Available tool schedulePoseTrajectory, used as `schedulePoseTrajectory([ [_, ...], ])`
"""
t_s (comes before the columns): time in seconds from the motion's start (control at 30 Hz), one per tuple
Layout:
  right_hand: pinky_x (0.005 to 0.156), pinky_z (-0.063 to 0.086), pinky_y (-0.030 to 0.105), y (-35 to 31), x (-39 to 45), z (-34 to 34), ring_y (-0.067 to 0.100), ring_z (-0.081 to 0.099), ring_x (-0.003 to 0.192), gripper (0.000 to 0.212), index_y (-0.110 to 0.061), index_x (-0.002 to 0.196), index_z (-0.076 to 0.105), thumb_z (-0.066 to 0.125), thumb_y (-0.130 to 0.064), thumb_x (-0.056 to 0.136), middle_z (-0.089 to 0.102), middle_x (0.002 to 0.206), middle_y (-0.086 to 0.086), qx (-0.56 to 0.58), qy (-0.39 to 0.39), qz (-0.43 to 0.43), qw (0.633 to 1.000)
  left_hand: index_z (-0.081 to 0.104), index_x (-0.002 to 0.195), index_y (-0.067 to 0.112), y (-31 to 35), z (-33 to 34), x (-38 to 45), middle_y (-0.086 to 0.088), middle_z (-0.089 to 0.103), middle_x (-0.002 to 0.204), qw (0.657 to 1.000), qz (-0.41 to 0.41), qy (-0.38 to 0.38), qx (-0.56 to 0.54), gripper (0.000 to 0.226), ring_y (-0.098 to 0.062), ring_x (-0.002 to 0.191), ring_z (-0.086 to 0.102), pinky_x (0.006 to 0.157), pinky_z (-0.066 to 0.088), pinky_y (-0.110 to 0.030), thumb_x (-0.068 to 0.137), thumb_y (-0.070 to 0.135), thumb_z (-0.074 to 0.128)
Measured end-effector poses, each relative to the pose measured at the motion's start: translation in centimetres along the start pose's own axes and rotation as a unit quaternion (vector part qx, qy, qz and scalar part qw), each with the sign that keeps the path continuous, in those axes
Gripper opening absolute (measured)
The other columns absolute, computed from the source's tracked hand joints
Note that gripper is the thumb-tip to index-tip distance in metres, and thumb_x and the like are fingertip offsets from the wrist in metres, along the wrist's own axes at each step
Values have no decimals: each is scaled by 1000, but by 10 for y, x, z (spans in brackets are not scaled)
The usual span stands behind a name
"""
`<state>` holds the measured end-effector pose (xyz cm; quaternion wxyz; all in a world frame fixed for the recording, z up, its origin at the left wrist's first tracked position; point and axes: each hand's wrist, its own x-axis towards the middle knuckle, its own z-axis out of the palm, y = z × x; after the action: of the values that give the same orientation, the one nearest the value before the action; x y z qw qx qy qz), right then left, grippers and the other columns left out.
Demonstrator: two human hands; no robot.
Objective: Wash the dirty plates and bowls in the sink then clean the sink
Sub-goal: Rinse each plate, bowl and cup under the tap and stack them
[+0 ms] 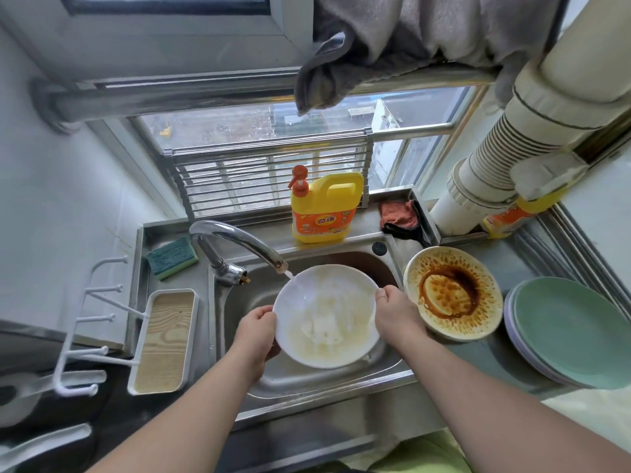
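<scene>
A white plate is held over the steel sink, tilted under the faucet, whose running water lands on its upper left rim. My left hand grips the plate's left edge. My right hand grips its right edge, thumb on the rim. To the right of the sink, a dirty plate smeared with brown sauce lies on the counter. Beside it sits a stack of green plates.
A yellow dish-soap jug stands behind the sink, with an orange cloth to its right. A green sponge lies at the back left, above a white tray with a wood-grain base. A white hook rack sits far left.
</scene>
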<state>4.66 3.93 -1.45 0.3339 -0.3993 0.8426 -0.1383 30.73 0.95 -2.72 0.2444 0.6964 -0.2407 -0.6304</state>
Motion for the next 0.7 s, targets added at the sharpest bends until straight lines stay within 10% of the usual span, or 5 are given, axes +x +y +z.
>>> schedulePoseTrajectory([
  [0.13,71,43,36,1,-2,16,18,57,84,38,-22,91,60,32,-39,110,64,93,2,-3,-59,30,998,74,92,11,1,-17,-5,-10,56,71,998,6,5,59,28,-20,53,46,48,39,-23,94,12,46],
  [0.5,97,52,44,4,9,52,32,61,103,33,-19,106,64,34,-34,108,66,112,8,65,-168,48,983,80,91,24,-4,-23,-18,-10,76,78,991,42,68,108,42,-26,69,64,61,49,-31,100,13,41],
  [0.7,62,48,33,-6,13,54,28,59,81,34,-21,92,57,34,-40,107,64,98,6,112,-204,27,972,81,98,31,1,-30,-36,-13,78,87,987,70,112,89,47,-28,73,66,69,54,-42,94,8,40],
])
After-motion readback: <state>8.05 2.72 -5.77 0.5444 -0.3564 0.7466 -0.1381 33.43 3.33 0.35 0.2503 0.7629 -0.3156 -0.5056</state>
